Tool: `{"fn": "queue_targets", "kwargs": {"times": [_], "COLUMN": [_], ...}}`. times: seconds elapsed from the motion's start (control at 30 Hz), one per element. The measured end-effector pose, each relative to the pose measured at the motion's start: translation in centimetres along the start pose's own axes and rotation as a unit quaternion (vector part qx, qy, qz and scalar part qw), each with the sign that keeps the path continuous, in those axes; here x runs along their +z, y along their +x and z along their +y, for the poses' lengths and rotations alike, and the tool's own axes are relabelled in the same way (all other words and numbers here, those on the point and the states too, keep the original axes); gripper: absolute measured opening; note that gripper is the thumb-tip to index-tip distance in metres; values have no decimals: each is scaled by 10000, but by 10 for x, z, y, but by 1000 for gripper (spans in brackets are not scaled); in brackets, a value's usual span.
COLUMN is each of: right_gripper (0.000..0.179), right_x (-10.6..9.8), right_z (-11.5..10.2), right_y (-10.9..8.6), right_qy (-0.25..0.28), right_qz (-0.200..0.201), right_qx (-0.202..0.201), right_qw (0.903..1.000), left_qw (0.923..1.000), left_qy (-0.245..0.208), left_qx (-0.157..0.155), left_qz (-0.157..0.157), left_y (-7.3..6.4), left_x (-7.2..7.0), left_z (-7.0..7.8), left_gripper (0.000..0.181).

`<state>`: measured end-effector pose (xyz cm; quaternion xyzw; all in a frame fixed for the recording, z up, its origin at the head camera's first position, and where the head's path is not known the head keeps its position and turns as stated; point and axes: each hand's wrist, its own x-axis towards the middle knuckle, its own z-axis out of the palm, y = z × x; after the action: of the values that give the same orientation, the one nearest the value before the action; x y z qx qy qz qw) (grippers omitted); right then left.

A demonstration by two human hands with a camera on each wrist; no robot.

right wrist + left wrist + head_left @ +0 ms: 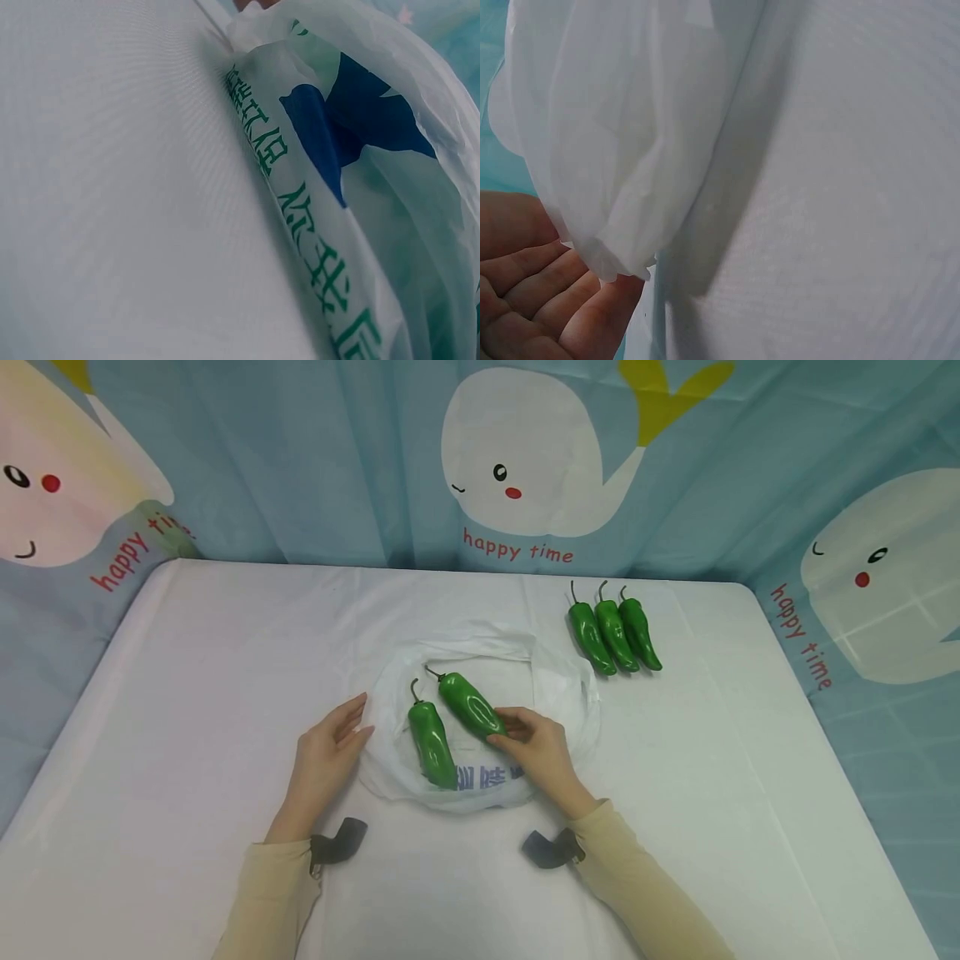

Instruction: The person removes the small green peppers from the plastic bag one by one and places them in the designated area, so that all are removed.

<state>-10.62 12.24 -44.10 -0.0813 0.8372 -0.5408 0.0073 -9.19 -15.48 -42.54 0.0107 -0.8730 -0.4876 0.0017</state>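
Note:
A white plastic bag [581, 693] lies on the table with its mouth spread wide. Inside the opening are two glossy green peppers, stems pointing away. My right hand [536, 747] pinches the lower end of the slanted pepper [468, 703] between thumb and fingers. The other pepper [431, 743] lies to its left, over the near rim of the opening. At the bag's left edge, my left hand [326, 760] holds the plastic; in the left wrist view its fingers [604, 319] meet the bunched plastic bag [622, 150]. The right wrist view shows the bag's printed side [315, 240], with that hand hidden.
Three more green peppers [613, 631] lie side by side toward the table's back right. The white-covered table [712, 777] ends at a blue curtain [315, 468] printed with whales. A dark wrist-worn device sits at each cuff.

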Motion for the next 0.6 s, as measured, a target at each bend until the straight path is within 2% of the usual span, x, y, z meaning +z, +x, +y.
{"fn": "queue_targets", "kwargs": {"times": [0.4, 0.5, 0.6], "right_gripper": [36, 34, 32], "right_x": [-3, -7, -15], "right_z": [-5, -5, -19], "right_y": [2, 3, 1], "right_qy": [106, 210, 363], "right_qz": [362, 451, 522], "right_qx": [0, -126, -254], "right_qw": [9993, 9987, 9977], "left_qw": [9999, 9999, 9999], "left_qy": [34, 10, 3], "left_qx": [101, 122, 115], "left_qz": [59, 70, 63], "left_y": [0, 0, 0], "left_x": [1, 1, 1], "left_z": [-2, -3, -3], "left_gripper": [44, 44, 44]}}
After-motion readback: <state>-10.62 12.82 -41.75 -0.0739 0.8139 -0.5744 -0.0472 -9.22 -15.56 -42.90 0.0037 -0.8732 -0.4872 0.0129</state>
